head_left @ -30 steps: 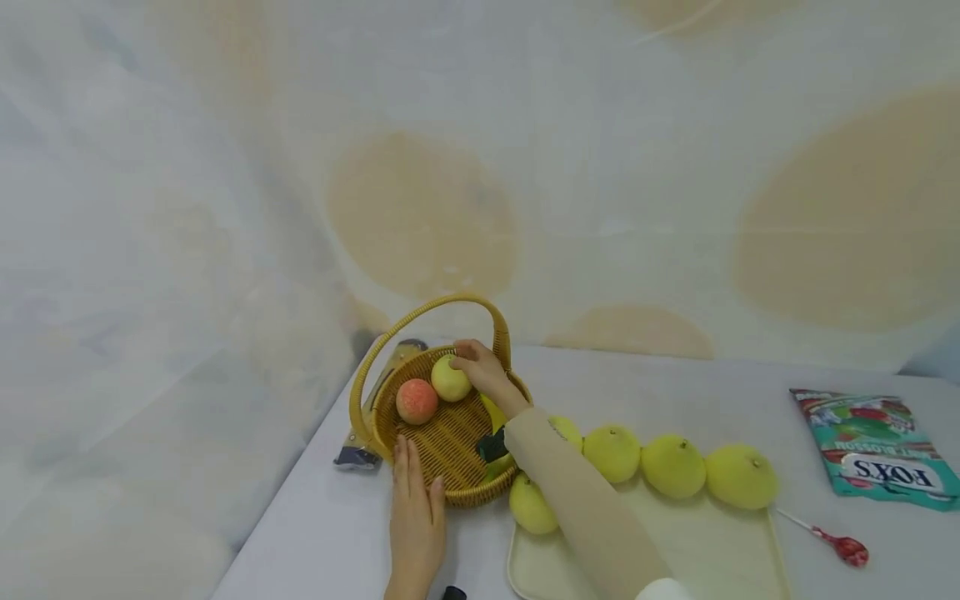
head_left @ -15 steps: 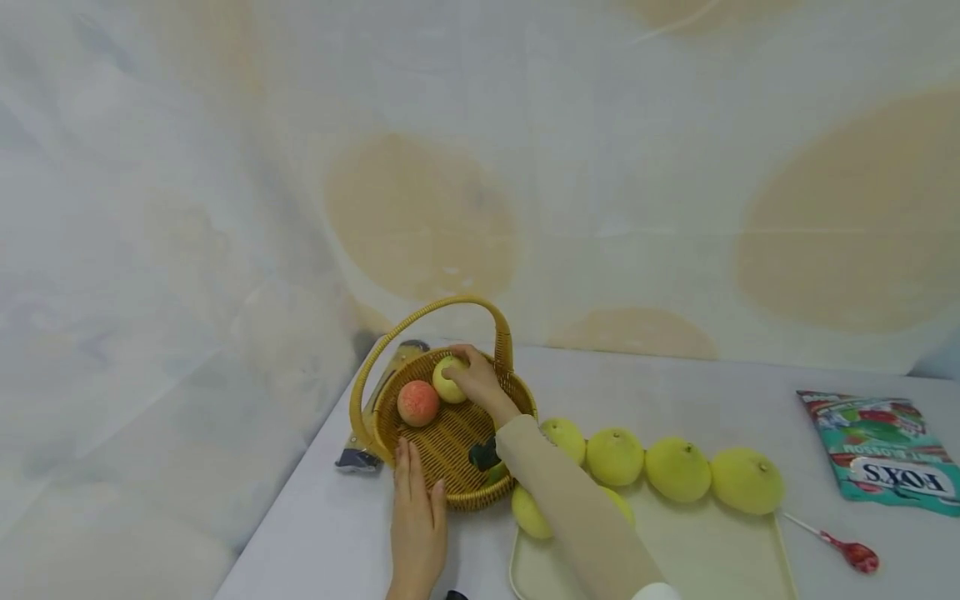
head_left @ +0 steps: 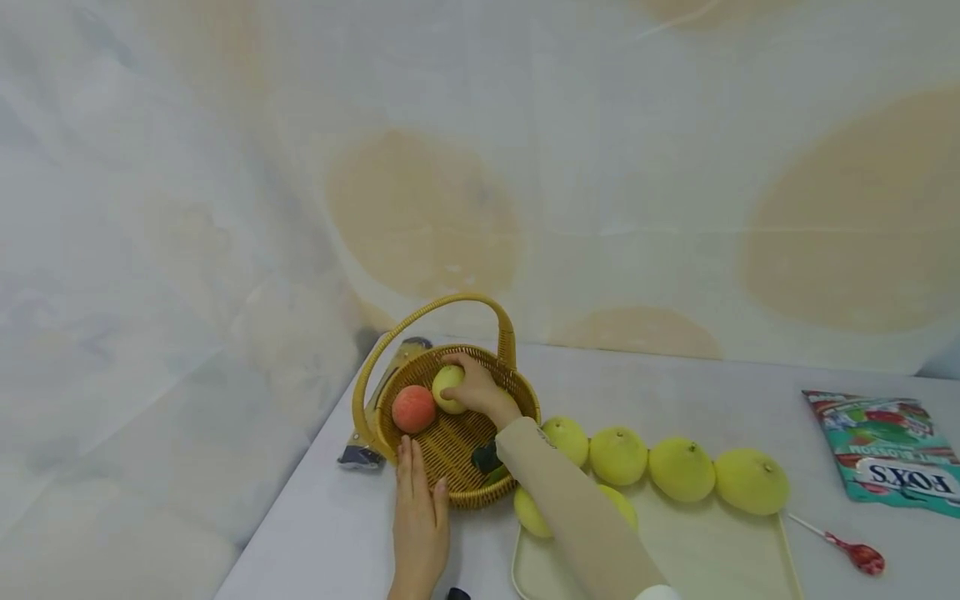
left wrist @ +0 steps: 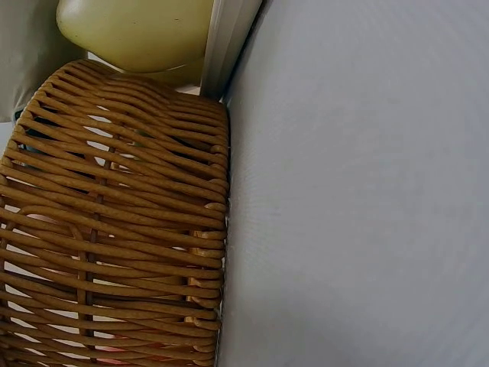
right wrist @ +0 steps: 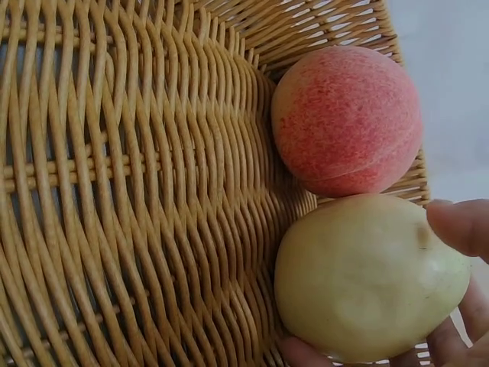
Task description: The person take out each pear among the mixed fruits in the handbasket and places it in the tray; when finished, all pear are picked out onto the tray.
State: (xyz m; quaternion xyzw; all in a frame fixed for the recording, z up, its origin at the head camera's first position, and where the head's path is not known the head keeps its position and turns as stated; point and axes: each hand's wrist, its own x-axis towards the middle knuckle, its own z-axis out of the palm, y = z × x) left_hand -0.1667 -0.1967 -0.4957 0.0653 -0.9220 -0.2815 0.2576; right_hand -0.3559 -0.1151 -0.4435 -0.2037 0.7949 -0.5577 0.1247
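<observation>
A yellow wicker basket (head_left: pixel 471 498) with a tall arched handle stands on the table. My left hand (head_left: pixel 422 529) rests with straight fingers against its near left side. Reaching into the basket, my right hand (head_left: pixel 482 390) holds a pale yellow-green fruit (right wrist: pixel 367 279); thumb and fingers curl round it in the right wrist view. A reddish peach (head_left: pixel 413 409) touches that fruit and sits at the basket's left wall. A dark green object (head_left: pixel 485 457) shows beside the right sleeve, partly hidden. The left wrist view gives only the basket's woven outside (left wrist: pixel 114 229), no fingers.
Right of the basket, a cream tray (head_left: pixel 705 558) bears several yellow pomelo-like fruits (head_left: pixel 681 469). A red lollipop (head_left: pixel 862 557) lies beyond it, near a teal Fox's candy bag (head_left: pixel 888 450). Behind the basket's left side lies a long package (head_left: pixel 362 457), partly covered.
My right hand has brought its thumb round the pale fruit and shifted it slightly toward me. The peach has moved a little left and nearer. My left hand stays at the basket's side.
</observation>
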